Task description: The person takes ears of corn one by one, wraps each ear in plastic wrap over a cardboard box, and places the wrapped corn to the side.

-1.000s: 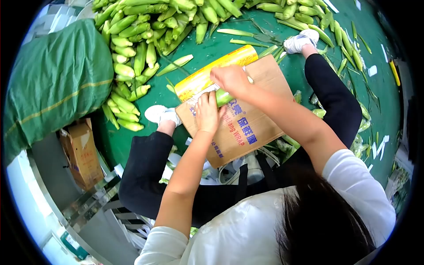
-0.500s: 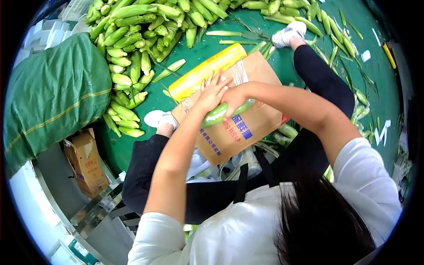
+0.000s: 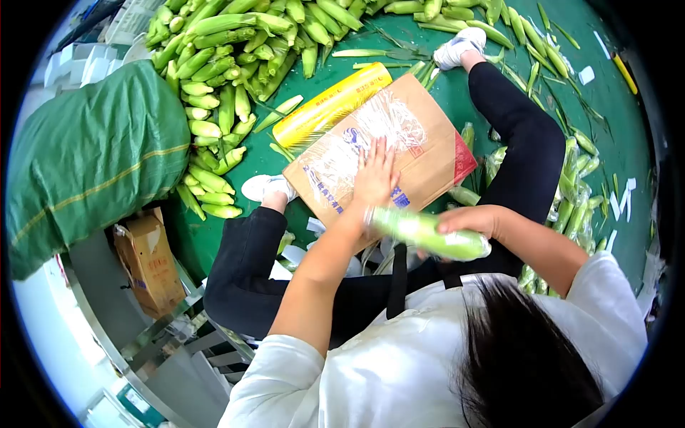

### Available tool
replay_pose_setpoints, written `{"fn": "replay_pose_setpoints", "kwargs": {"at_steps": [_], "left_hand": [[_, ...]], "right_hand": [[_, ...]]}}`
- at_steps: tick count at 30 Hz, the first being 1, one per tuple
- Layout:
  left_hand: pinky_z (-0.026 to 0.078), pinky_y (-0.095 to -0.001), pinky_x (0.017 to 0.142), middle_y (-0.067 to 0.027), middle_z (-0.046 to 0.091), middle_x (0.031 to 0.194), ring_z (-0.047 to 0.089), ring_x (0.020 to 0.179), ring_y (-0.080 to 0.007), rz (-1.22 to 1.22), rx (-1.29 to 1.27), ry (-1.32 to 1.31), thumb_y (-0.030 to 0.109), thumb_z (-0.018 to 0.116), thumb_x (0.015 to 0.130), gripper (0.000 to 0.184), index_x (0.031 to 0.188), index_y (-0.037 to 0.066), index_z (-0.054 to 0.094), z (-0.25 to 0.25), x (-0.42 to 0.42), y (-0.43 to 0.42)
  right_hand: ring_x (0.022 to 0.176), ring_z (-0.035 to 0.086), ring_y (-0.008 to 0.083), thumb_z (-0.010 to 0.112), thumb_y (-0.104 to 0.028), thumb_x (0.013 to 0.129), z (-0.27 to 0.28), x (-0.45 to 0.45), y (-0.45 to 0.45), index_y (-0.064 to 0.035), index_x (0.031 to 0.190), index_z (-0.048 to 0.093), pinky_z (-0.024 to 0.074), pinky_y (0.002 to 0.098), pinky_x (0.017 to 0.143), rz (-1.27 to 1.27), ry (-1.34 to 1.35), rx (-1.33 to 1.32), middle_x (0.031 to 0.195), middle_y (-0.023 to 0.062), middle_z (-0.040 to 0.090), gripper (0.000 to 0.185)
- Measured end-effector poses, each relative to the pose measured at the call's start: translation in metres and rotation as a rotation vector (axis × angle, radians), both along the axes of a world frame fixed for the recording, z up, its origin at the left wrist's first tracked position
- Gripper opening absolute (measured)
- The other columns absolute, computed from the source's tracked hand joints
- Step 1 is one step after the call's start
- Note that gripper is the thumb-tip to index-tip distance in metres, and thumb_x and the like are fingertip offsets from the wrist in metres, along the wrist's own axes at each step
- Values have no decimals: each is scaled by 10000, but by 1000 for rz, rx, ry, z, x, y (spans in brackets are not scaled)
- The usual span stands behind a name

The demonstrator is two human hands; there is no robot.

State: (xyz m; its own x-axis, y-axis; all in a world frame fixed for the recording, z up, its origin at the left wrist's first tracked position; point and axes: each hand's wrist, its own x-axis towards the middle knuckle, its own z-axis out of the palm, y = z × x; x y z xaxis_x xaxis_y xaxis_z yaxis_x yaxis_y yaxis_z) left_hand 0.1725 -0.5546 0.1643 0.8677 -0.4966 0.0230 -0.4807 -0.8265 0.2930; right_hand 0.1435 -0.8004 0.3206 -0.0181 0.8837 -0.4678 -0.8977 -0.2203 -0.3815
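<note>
My left hand (image 3: 376,173) lies flat with fingers spread on a brown cardboard box (image 3: 437,165) between the legs. Clear cling film (image 3: 392,121), bunched and wrinkled, covers part of the box top. In my right hand (image 3: 472,221) is a corn cob (image 3: 421,232) in green husk, wrapped in shiny clear film and held above the lap. The cob is slightly blurred, and its left end overlaps my left forearm in the view. Against the box's far side rests a yellow roll of cling film (image 3: 332,103).
A large heap of corn in husks (image 3: 235,53) lies beyond the box, with more along the top. Film-wrapped cobs (image 3: 574,192) are piled at the right. To the left are a full green sack (image 3: 100,160) and an open carton (image 3: 148,264). Loose husk leaves litter the green floor.
My right hand has drawn the corn cob off the box, toward my body and right. My left hand, earlier beside it on the cob, now lies flat on the box. More film shows there.
</note>
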Motion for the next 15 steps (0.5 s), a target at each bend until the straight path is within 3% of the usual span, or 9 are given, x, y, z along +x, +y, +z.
{"fn": "replay_pose_setpoints", "kwargs": {"at_steps": [1,3,5,7,9,11,12,13,15], "left_hand": [[263,-593,1184,-267,338,1572,312,1480,-391,-27,-29,-20,312,577,935,626,1465,4,452,11,-11,-5],[307,-564,1168,-277,433,1485,416,1399,-410,-207,131,646,259,593,898,626,1425,-52,461,47,-23,-17],[342,-531,1153,-252,489,1424,478,1337,-400,-383,103,247,211,609,857,615,1408,-31,480,64,-82,-3],[365,-566,1100,-233,531,1404,492,1322,-380,42,-272,172,155,697,788,634,1379,1,525,143,-99,9],[409,-547,1058,-203,567,1320,513,1291,-384,111,-65,-278,153,706,768,684,1422,93,515,208,-105,34],[530,-492,897,-179,623,1191,623,1152,-357,-124,-105,-477,166,683,783,552,1323,125,573,235,-105,62],[544,-486,828,-163,640,1145,650,1087,-342,-53,6,-299,171,681,784,494,1265,121,582,254,-116,76],[557,-480,758,-148,657,1099,677,1021,-326,15,102,-113,176,678,786,435,1208,117,592,278,-125,87],[546,-496,570,-106,692,972,716,819,-324,263,174,222,174,711,754,296,1001,79,578,322,-151,102]], "right_hand": [[1087,635,203,675,-467,923,4,-3,-5,0,1385,526,560,369,878,-184,36,14,1313,125,620,674],[1040,672,294,619,-464,952,20,-5,1,-29,1412,486,587,469,798,-456,107,-52,1317,168,629,647],[956,690,308,592,-494,960,1,-4,-5,-23,1357,521,591,469,772,-428,196,-98,1211,190,670,620],[834,702,297,580,-518,959,-14,-4,-9,-17,1284,560,599,447,712,-360,242,-150,1015,170,697,598],[831,701,291,641,-491,930,-13,-6,11,-13,1310,538,601,429,699,-121,258,-72,1019,179,689,619],[834,697,288,706,-436,895,24,-3,55,-10,1341,512,597,422,705,207,203,54,1029,190,678,647],[852,694,296,752,-369,868,32,3,75,-21,1400,473,595,425,717,297,317,124,1033,196,669,694],[897,690,282,786,-377,840,54,15,96,-21,1455,425,582,427,766,392,83,82,1064,168,667,798],[960,680,306,820,-327,796,111,17,141,-35,1488,395,551,420,839,507,-1036,263,1121,165,662,863]]}}
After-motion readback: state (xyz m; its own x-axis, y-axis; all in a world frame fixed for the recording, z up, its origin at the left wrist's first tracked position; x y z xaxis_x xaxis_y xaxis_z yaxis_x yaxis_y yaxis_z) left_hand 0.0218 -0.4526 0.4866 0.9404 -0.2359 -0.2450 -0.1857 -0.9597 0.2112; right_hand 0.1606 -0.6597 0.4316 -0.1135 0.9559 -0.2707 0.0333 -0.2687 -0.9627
